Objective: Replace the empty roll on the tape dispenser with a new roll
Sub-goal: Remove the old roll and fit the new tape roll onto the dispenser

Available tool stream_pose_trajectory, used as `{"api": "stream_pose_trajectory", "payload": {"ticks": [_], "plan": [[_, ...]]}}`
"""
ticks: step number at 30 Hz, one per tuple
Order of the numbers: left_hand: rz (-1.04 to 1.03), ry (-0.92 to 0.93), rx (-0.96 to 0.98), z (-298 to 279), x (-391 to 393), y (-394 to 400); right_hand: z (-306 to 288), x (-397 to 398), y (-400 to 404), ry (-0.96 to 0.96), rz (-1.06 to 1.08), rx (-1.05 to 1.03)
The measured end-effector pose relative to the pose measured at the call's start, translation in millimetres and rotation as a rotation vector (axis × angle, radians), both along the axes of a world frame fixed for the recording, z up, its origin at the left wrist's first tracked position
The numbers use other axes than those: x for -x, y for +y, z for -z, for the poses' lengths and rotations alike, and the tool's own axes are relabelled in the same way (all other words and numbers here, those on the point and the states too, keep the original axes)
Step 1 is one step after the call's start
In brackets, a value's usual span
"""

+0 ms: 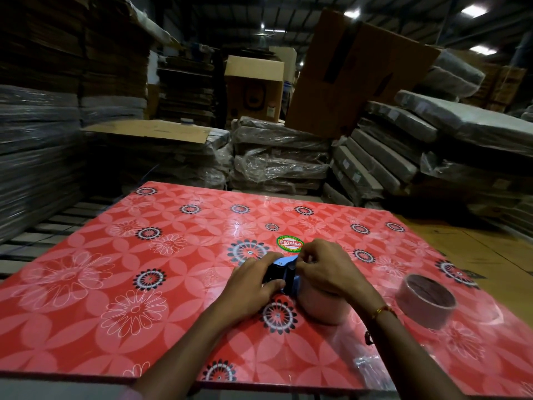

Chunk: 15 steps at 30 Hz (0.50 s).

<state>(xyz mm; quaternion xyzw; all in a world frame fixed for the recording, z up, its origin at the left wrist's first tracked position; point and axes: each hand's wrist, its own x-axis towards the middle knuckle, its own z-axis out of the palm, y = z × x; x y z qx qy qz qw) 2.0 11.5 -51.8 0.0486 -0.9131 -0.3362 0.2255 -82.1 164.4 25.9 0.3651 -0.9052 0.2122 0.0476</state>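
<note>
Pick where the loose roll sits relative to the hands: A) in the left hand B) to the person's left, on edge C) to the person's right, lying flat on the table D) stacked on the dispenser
C: the loose roll lies flat on the red floral table, off to the right of the right hand, apart from both hands and the dispenser.

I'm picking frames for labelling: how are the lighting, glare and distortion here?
Head view: dim warehouse, bright ceiling lights; glare streaks on the glossy red table; wide-angle bending at the edges, left stacks smeared; left hand, right hand, tape dispenser and loose roll fairly sharp.
</note>
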Motion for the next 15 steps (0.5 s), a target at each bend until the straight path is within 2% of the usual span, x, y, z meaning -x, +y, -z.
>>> {"api": "stream_pose_trajectory", "payload": {"ticks": [5,9,15], "plan": [[0.014,-0.012,-0.022,0,1,-2,14,8,0,0.053,0.134,0.133],[0.012,-0.005,0.004,0,0,-1,16,10,5,-0.041,0.009,0.202],[0.004,-0.023,0.013,1,1,-1,16,17,6,-0.077,-0.113,0.177]]}}
